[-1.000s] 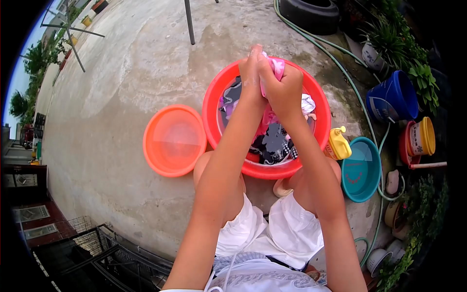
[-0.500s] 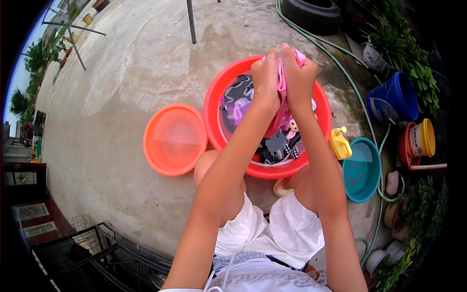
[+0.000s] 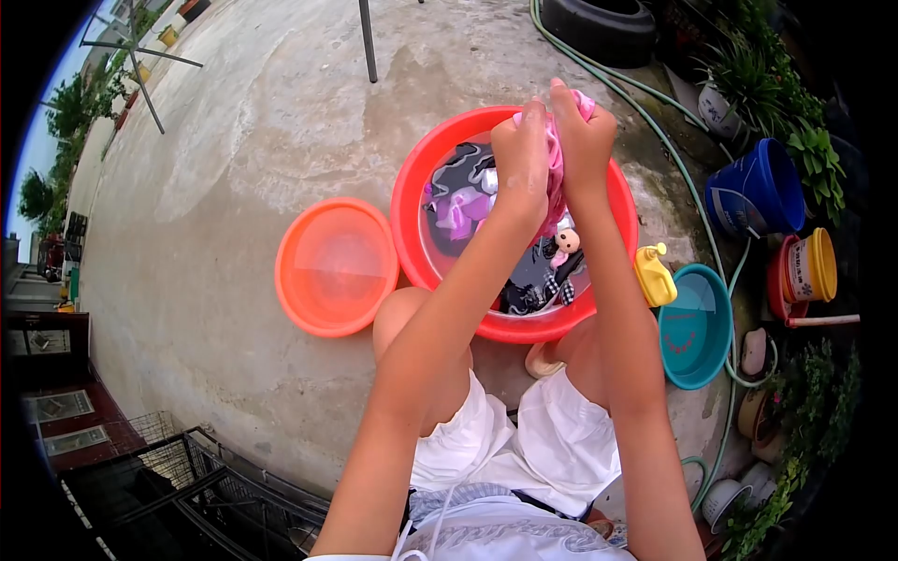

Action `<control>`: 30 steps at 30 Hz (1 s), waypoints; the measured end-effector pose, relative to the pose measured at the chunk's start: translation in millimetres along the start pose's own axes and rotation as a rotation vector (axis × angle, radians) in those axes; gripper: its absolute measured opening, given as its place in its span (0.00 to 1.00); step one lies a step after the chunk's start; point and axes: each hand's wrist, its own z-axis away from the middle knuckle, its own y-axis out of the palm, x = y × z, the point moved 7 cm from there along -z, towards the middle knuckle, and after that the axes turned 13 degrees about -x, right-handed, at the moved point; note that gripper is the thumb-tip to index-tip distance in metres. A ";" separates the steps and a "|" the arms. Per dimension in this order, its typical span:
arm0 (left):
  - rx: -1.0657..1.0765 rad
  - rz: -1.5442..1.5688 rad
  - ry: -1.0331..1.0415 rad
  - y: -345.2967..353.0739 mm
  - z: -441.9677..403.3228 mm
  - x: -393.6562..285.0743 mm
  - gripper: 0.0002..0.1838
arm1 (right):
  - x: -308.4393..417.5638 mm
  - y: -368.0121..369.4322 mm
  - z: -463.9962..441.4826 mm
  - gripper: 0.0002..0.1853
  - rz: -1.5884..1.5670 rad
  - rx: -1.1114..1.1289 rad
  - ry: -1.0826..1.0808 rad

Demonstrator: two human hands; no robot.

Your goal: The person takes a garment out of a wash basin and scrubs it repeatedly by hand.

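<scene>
Both my hands are closed on a pink cloth (image 3: 555,164), held bunched above a large red basin (image 3: 409,192). My left hand (image 3: 521,154) grips its left side and my right hand (image 3: 585,154) its right side, with the two fists close together. Part of the cloth hangs down between my wrists. In the basin's water lie a purple piece of cloth (image 3: 458,213), dark fabric with white trim (image 3: 458,171), a black-and-white checked piece (image 3: 559,290) and a small doll-like figure (image 3: 567,241). My forearms hide part of the basin.
An orange basin (image 3: 327,318) holding water stands on the concrete to the left. A yellow bottle (image 3: 654,277) and a teal basin (image 3: 695,374) stand at right. Beyond them are a green hose (image 3: 697,196), a blue bucket (image 3: 748,192), a yellow bucket (image 3: 823,265) and a tyre (image 3: 599,33).
Both hands have shifted slightly to the right with the pink cloth. Less of the cloth hangs down, and more of the doll-like figure and purple cloth shows.
</scene>
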 end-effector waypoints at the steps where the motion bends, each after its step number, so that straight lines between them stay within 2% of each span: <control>1: 0.056 -0.023 0.008 0.7 1.4 4.3 0.12 | -8.6 -1.6 -4.6 0.20 -0.026 -0.006 0.064; 3: 0.067 -0.011 0.003 -0.2 1.7 3.5 0.12 | -12.2 -2.0 -4.4 0.20 -0.067 -0.010 0.107; 8: 0.067 0.124 0.004 -1.7 -10.2 -4.0 0.15 | 16.3 4.0 16.9 0.21 0.099 0.014 -0.133; 9: 0.011 0.160 -0.070 -3.3 -15.3 -1.7 0.15 | 19.9 6.4 22.5 0.21 0.118 0.028 -0.169; 13: 0.022 0.098 -0.067 -12.2 -34.5 -3.5 0.16 | 24.4 14.3 41.2 0.22 0.177 0.082 -0.382; 16: 0.047 0.134 -0.075 -7.6 -32.2 0.9 0.15 | 22.7 13.0 34.9 0.21 0.167 0.099 -0.358; 19: 0.045 0.213 -0.084 2.5 -8.7 -0.6 0.15 | 15.3 5.2 17.2 0.21 0.101 0.035 -0.238; 23: 0.084 -0.026 0.016 6.3 -0.4 10.5 0.14 | -0.7 -8.2 -8.5 0.21 0.029 -0.069 -0.046; 30: 0.137 0.109 -0.083 2.0 -12.7 9.3 0.12 | 17.8 -0.6 12.9 0.21 0.137 -0.037 -0.214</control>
